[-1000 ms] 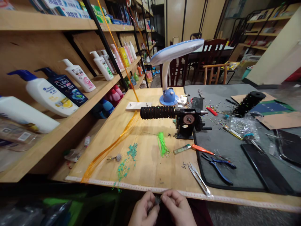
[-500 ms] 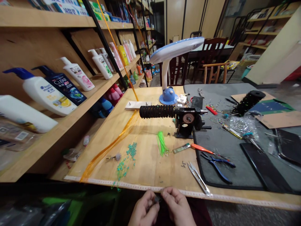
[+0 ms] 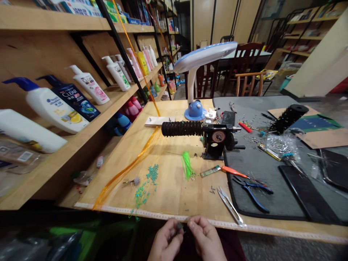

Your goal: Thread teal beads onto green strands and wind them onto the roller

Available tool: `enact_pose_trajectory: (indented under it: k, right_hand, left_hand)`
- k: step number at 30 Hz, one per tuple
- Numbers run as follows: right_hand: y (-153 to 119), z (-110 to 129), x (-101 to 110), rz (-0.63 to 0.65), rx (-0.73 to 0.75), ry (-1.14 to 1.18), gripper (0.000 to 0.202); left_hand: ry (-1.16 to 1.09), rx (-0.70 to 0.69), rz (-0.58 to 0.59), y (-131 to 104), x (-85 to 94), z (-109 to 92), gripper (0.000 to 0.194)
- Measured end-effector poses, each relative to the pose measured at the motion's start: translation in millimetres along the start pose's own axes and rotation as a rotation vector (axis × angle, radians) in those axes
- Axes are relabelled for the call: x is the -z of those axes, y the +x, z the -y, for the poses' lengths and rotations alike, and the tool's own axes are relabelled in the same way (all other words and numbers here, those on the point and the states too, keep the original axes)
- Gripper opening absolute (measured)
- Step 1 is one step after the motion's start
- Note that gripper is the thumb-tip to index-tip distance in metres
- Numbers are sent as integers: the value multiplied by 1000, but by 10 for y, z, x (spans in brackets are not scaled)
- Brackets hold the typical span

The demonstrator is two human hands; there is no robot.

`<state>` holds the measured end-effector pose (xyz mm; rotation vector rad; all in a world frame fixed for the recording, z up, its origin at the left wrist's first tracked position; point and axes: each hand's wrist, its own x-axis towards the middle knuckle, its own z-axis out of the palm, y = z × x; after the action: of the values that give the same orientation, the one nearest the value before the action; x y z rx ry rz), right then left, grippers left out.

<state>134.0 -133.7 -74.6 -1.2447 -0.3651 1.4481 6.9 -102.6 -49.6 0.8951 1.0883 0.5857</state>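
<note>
At the front edge of the wooden table (image 3: 171, 188), my left hand (image 3: 167, 241) is closed with a small dark grey piece (image 3: 179, 226) pinched between thumb and fingers; its kind is too small to tell. Close beside it, my right hand (image 3: 205, 237) is pinched shut, and what its fingertips hold is too small to make out. Beyond the hands lie a bundle of bright green strands (image 3: 187, 165) and some turquoise beads (image 3: 152, 173). Steel thread snips (image 3: 230, 206) rest to the right of my hands.
A black hand-cranked winder (image 3: 214, 139) with a ribbed roll stands mid-table, a blue-white lamp (image 3: 194, 110) behind it. Orange threads (image 3: 130, 161) run down the left side. Blue-handled pliers (image 3: 254, 194) and an orange-handled tool (image 3: 233, 172) lie right. Shelves with bottles (image 3: 58, 107) border the left.
My hands stay at the table edge with only slight finger movement. The fingertips are a little farther apart around the dark piece. Things on the table have not moved.
</note>
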Motion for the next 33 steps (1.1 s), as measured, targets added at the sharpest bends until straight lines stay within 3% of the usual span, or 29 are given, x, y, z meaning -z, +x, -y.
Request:
enact_pose_trajectory:
  k: [6,12,19,21,26,30,33]
  right_hand:
    - [-4,-40,-24,29,-43,-21,55]
    - [-24,33,-51,130,38,-17,48]
    - [20,-4,62,285,29,-382,25]
    - [30,1,62,310,49,-441,19]
    - [2,90,1,263,186,-456,14]
    - [-36,123,10,196,203,-444,14]
    - [-38,89,81,142,209,-433,17]
  left_hand:
    - [155,-179,-95,44,12,42,28]
    - [270,-189,-101,100,26,81,32]
    - [366,-338,-164,87,102,-174,35]
    - [303,-292,-145,99,102,-266,35]
    - [-162,-79,-139,160,-14,-450,46]
    - [-211,-55,-122,233,-69,-520,46]
    - [-222,-109,-214,300,24,-565,48]
